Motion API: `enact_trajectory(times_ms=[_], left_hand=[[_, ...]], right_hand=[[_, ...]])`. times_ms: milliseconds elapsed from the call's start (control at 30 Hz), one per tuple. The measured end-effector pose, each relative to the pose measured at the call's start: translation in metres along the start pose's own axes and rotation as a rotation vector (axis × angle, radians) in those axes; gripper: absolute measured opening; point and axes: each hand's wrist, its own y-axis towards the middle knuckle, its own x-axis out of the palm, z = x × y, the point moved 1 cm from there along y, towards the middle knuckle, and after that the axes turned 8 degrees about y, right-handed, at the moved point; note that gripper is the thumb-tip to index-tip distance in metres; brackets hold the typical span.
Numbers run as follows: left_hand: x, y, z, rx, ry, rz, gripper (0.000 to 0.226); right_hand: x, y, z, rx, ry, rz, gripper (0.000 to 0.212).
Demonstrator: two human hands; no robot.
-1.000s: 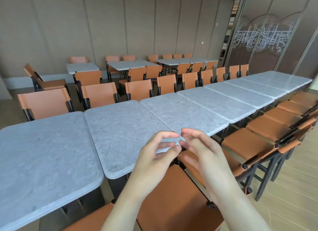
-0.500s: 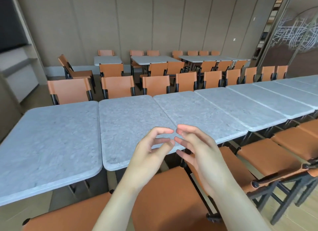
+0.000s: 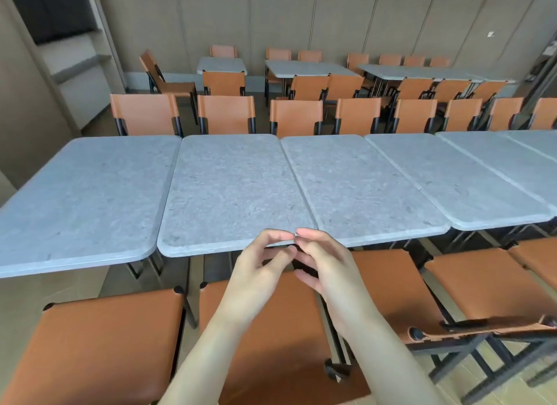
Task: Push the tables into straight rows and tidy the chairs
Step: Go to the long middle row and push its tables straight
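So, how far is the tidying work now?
The near row of tables looks straight, edges meeting, with chairs lined up behind it. Nothing is in hand: the left hand and right hand hover, holding nothing. Left: the turned chair and gapped far tables.

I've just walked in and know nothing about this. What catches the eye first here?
Two bare hands, the left hand and right hand, meet fingertip to fingertip, holding nothing, at the near edge of a long row of grey tables. Orange chairs line its far side.
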Motion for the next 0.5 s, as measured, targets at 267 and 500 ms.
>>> enact_trajectory(times_ms=[267,500], left_hand=[[0.009,0.039,-0.057,-0.258,-0.179,0.213,0.013],[-0.001,0.094,-0.127,-0.446,-0.259,0.318,0.013]], right_hand=[[-0.015,0.061,0.045,0.145,-0.033,-0.005,0.022],[-0.013,0.138,0.089,0.241,-0.141,0.020,0.033]])
